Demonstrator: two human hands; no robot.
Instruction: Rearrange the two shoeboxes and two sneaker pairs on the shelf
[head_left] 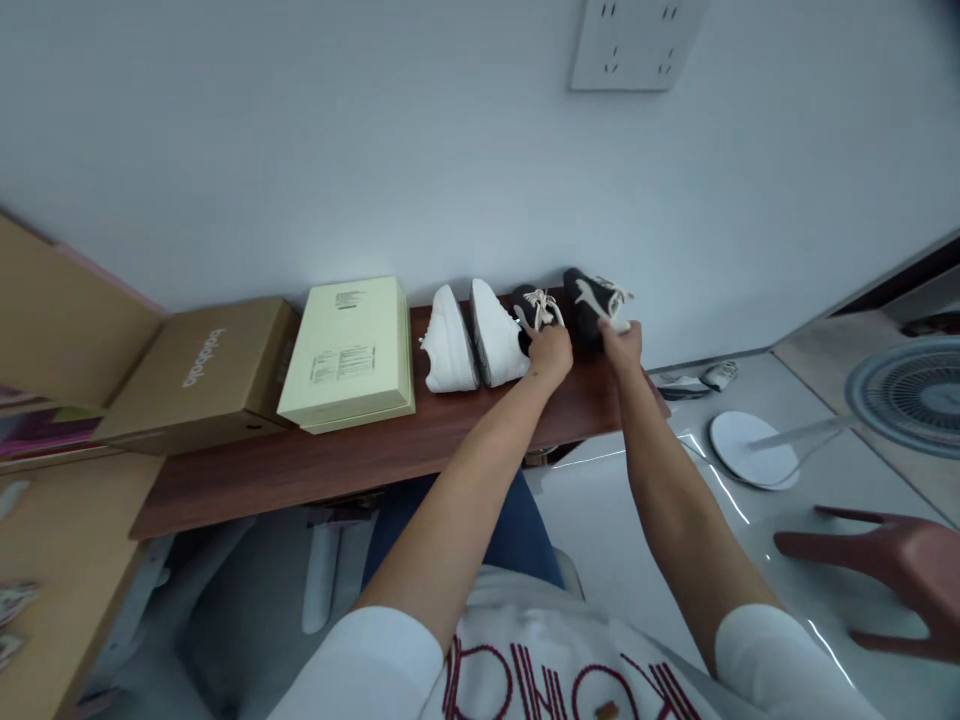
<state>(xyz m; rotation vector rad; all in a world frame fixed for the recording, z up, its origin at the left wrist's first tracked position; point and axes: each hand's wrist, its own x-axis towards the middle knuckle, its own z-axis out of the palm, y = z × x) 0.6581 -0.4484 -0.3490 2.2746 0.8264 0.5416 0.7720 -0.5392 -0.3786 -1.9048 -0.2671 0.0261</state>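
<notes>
My left hand (551, 350) is closed on the heel end of a black sneaker (529, 300) with pale laces, on the dark red-brown wooden shelf (360, 450). A second black sneaker (587, 300), with a white stripe and pale lining, is gripped at its heel by my right hand (624, 345). Both toes point toward the wall. Just left of my left hand stands a pair of white sneakers, the nearer white sneaker (495, 340) beside the other white sneaker (450, 345). My fingers partly hide the black shoes' heels.
Left of the shoes lie a pale yellow shoebox (349, 350) and a brown cardboard box (202, 370). On the floor at right are more shoes (694, 384), a standing fan (754, 450) and a reddish stool (892, 560). A socket plate (637, 45) is on the wall.
</notes>
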